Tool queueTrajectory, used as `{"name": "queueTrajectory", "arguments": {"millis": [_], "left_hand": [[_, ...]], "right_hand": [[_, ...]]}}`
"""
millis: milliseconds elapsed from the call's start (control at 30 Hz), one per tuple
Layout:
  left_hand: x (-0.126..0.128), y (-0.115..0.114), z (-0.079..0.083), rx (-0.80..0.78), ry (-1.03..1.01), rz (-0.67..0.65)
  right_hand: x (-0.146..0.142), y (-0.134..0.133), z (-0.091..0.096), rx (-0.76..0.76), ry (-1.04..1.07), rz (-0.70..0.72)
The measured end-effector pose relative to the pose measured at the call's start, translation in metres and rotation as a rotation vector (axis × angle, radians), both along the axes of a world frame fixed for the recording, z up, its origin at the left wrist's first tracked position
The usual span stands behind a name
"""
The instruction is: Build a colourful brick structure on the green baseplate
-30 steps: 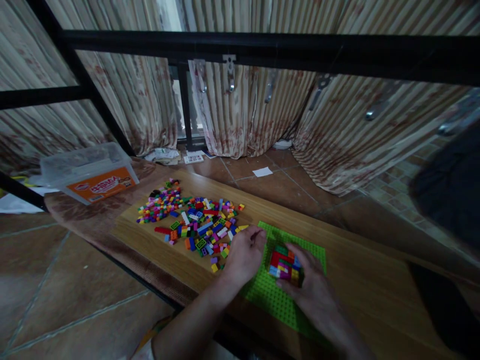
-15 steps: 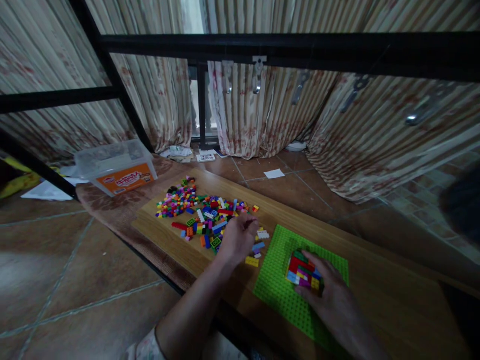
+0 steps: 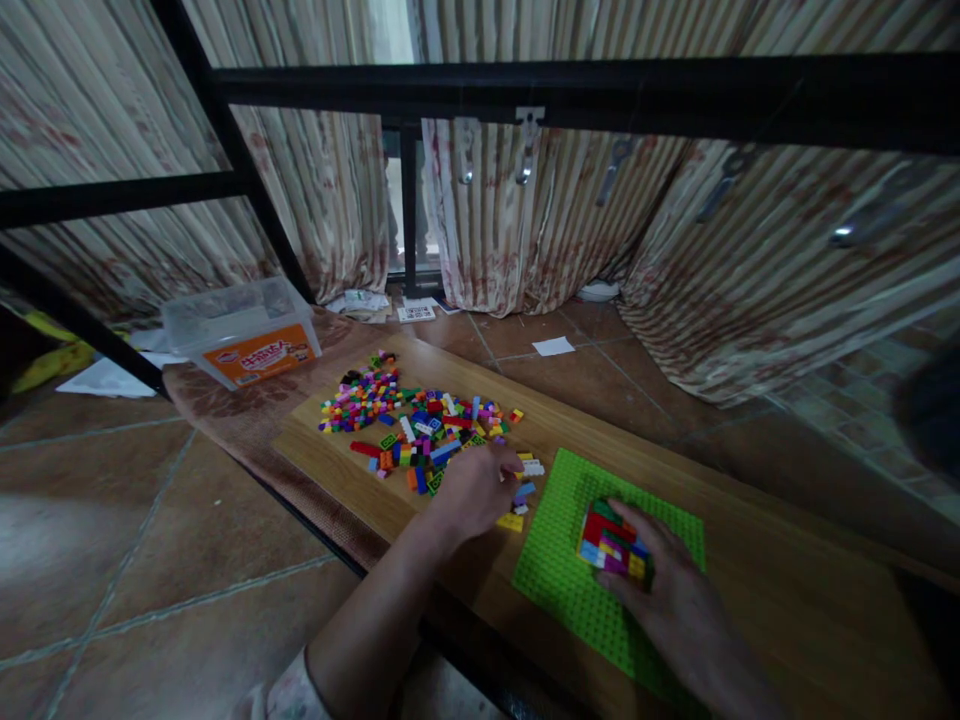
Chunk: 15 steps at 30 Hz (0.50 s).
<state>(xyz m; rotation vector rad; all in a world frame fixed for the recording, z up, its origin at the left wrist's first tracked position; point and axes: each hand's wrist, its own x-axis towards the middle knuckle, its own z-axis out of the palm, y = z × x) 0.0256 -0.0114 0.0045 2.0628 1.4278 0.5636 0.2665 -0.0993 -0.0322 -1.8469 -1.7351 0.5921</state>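
My right hand (image 3: 673,598) grips a block of toy building bricks (image 3: 606,538) by its sides, thumb at the near edge and fingers at the far one. Red, green, blue, yellow, white and purple bricks make up its top. It is at the green studded baseplate (image 3: 549,560); whether it is pressed onto the studs I cannot tell. Over the right end of the loose brick pile (image 3: 420,430) is my left hand (image 3: 474,488), fingers curled together. Anything between its fingertips is hidden. Beside it lie a yellow brick (image 3: 511,522) and a white brick (image 3: 533,467).
The wooden board (image 3: 780,560) carries the bricks and baseplate. A clear plastic box (image 3: 240,325) with an orange label stands at its far left on a brown cloth (image 3: 202,400). Black metal bars (image 3: 480,88) cross in front of striped curtains (image 3: 487,220). Paper (image 3: 553,346) lies on the tiled floor.
My left hand has lowered slightly toward the loose bricks, its fingers now turned more downward. My right hand keeps its grip on the brick block. The view has shifted a little.
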Motion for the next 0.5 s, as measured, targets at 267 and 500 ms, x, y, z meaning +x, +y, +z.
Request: {"name": "queueTrajectory", "arguments": {"millis": [267,500], "left_hand": [[0.010,-0.008,-0.002,0.079,0.228,-0.051],[0.014,-0.009,-0.001,0.163,0.300,-0.031]], "right_hand": [[-0.003,-0.002,0.001,-0.009,-0.020,0.019],[-0.002,-0.003,0.006,0.031,-0.039,0.044]]}}
